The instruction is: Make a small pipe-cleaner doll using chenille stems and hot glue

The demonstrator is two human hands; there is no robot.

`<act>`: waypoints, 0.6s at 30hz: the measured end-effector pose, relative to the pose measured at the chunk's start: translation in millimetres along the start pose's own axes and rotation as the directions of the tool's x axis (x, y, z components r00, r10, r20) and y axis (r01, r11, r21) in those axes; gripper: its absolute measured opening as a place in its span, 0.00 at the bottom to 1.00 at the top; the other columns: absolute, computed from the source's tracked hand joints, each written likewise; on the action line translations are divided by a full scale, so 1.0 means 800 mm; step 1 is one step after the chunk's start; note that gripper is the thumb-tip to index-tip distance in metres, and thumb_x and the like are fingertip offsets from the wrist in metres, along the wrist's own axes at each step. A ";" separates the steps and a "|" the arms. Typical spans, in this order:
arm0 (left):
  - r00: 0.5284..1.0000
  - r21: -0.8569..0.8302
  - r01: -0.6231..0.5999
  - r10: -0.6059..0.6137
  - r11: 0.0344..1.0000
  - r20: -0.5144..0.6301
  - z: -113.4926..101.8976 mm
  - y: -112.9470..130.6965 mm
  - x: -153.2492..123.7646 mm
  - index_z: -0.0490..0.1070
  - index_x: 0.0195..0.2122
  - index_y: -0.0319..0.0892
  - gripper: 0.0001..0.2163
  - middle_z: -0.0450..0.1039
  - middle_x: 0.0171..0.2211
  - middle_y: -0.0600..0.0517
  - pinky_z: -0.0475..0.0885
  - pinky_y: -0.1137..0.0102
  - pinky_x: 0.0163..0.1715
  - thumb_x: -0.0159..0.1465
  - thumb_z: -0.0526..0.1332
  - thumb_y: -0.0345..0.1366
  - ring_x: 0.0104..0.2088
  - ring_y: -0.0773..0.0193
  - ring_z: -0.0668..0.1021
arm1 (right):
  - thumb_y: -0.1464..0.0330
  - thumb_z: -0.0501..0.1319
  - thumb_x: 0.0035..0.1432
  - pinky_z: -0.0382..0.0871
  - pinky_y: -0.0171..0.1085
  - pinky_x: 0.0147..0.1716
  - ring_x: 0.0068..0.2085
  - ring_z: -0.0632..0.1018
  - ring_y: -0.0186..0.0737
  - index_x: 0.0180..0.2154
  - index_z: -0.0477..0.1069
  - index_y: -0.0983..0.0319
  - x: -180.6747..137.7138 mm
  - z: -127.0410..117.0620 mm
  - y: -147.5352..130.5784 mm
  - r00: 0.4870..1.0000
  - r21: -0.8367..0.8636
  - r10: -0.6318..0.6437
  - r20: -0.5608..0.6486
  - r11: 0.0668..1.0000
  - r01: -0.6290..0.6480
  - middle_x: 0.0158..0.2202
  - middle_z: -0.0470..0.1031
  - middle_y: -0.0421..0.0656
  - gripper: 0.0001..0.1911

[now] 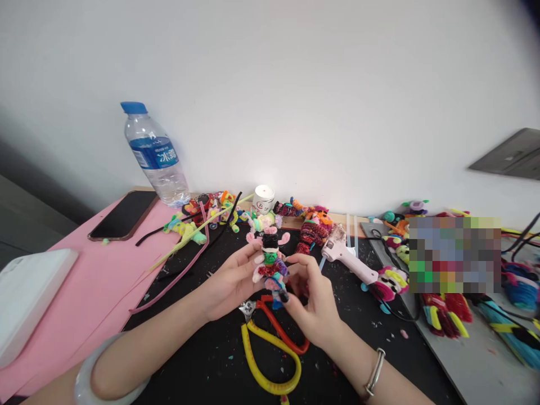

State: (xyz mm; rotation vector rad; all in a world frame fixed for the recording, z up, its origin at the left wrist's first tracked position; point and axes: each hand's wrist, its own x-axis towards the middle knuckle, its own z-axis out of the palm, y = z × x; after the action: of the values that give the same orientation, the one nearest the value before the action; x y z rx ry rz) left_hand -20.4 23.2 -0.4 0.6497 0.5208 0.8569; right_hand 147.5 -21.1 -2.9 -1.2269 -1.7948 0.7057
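Note:
Between my two hands, over the black mat (202,360), is a small fuzzy pipe-cleaner doll (270,259) with pink ears, a black top, a green middle and red, purple and blue parts below. My left hand (236,275) pinches it from the left side. From the right, my right hand (312,295) grips its lower part with thumb and fingers. Just below the hands lie scissors-like cutters (272,388) with one yellow and one red handle loop, their metal head partly under my left hand. A pale pink glue gun (352,261) rests to the right of my right hand.
A water bottle (154,154) leans on the wall beside a phone (123,215). Loose pipe cleaners (198,264) and several fuzzy dolls (188,228) line the back, near a white paper roll (264,197). More fuzzy pieces (447,315) cover the grey board at right. A white box (36,298) sits left.

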 end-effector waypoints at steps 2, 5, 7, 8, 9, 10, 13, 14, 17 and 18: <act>1.000 0.076 -0.008 0.009 0.997 -0.012 -0.001 -0.005 0.001 0.67 0.38 0.42 0.08 0.70 0.34 0.53 0.70 0.73 0.33 0.58 0.63 0.35 0.31 0.70 0.73 | 0.72 0.58 0.50 0.59 0.30 0.19 0.20 0.66 0.31 0.48 0.55 0.60 -0.001 0.007 -0.004 0.997 0.005 0.072 0.018 0.997 -0.072 0.27 0.72 0.36 0.23; 0.994 0.270 -0.106 0.113 0.957 -0.010 -0.005 -0.010 0.004 0.67 0.38 0.41 0.08 0.70 0.34 0.53 0.69 0.72 0.35 0.59 0.62 0.36 0.32 0.69 0.73 | 0.72 0.57 0.53 0.61 0.29 0.19 0.20 0.69 0.31 0.45 0.58 0.60 -0.002 0.014 -0.004 0.990 0.001 0.138 -0.024 0.990 -0.138 0.26 0.73 0.36 0.16; 0.981 0.408 -0.162 0.191 0.899 -0.032 -0.006 -0.009 0.006 0.67 0.39 0.40 0.08 0.71 0.36 0.51 0.68 0.70 0.40 0.59 0.61 0.35 0.37 0.67 0.73 | 0.71 0.57 0.54 0.63 0.30 0.20 0.22 0.71 0.32 0.41 0.61 0.61 -0.003 0.015 -0.001 0.989 -0.031 0.132 -0.063 0.990 -0.134 0.26 0.74 0.38 0.11; 0.973 0.461 -0.181 0.226 0.869 -0.044 -0.007 -0.007 0.006 0.67 0.40 0.40 0.09 0.71 0.38 0.51 0.67 0.70 0.42 0.59 0.61 0.35 0.39 0.66 0.74 | 0.70 0.57 0.55 0.64 0.30 0.21 0.23 0.72 0.33 0.40 0.62 0.61 -0.003 0.015 0.001 0.989 -0.049 0.125 -0.080 0.990 -0.129 0.26 0.74 0.38 0.10; 0.964 0.503 -0.200 0.261 0.841 -0.052 -0.007 -0.004 0.006 0.67 0.40 0.39 0.09 0.71 0.39 0.50 0.67 0.69 0.43 0.59 0.62 0.34 0.40 0.66 0.74 | 0.69 0.57 0.55 0.65 0.30 0.21 0.23 0.73 0.33 0.40 0.62 0.61 -0.003 0.014 0.003 0.988 -0.064 0.117 -0.098 0.990 -0.123 0.26 0.74 0.38 0.09; 0.953 0.536 -0.222 0.297 0.814 -0.055 -0.006 -0.002 0.005 0.66 0.41 0.39 0.10 0.71 0.39 0.50 0.67 0.69 0.43 0.58 0.62 0.34 0.40 0.66 0.74 | 0.69 0.57 0.56 0.65 0.31 0.21 0.23 0.73 0.34 0.39 0.63 0.61 -0.002 0.013 0.004 0.988 -0.075 0.109 -0.114 0.990 -0.118 0.26 0.74 0.38 0.08; 0.910 0.626 -0.290 0.410 0.724 -0.053 -0.006 0.005 0.000 0.65 0.41 0.40 0.10 0.71 0.36 0.52 0.69 0.71 0.39 0.59 0.61 0.34 0.35 0.67 0.74 | 0.69 0.58 0.56 0.66 0.31 0.22 0.24 0.74 0.34 0.39 0.63 0.61 -0.001 0.011 0.005 0.987 -0.111 0.082 -0.141 0.989 -0.098 0.27 0.75 0.39 0.09; 0.895 0.658 -0.305 0.443 0.689 -0.049 -0.006 0.006 -0.003 0.65 0.40 0.40 0.09 0.70 0.34 0.53 0.69 0.72 0.37 0.60 0.60 0.35 0.33 0.68 0.74 | 0.69 0.58 0.55 0.66 0.31 0.22 0.24 0.74 0.34 0.39 0.63 0.61 -0.001 0.010 0.004 0.988 -0.125 0.072 -0.140 0.988 -0.090 0.27 0.75 0.39 0.09; 0.854 0.757 -0.330 0.520 0.564 -0.014 -0.008 0.008 -0.008 0.66 0.36 0.40 0.07 0.68 0.28 0.55 0.67 0.74 0.31 0.64 0.55 0.38 0.27 0.70 0.72 | 0.71 0.58 0.55 0.68 0.31 0.24 0.26 0.76 0.35 0.40 0.63 0.61 -0.001 0.008 0.003 0.995 -0.139 0.046 -0.093 0.989 -0.058 0.29 0.76 0.39 0.10; 0.842 0.793 -0.329 0.540 0.513 -0.001 -0.009 0.009 -0.009 0.66 0.34 0.40 0.08 0.67 0.26 0.56 0.66 0.74 0.30 0.65 0.53 0.38 0.27 0.70 0.71 | 0.71 0.58 0.55 0.68 0.32 0.26 0.28 0.76 0.36 0.41 0.63 0.61 -0.001 0.007 0.003 0.997 -0.136 0.037 -0.072 0.990 -0.047 0.30 0.76 0.40 0.10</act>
State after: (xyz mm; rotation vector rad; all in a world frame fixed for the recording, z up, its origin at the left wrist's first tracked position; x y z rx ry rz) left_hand -32.5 23.0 0.6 1.5464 1.0087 1.2120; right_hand 144.0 -21.0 -7.7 -1.3679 -1.7890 0.5629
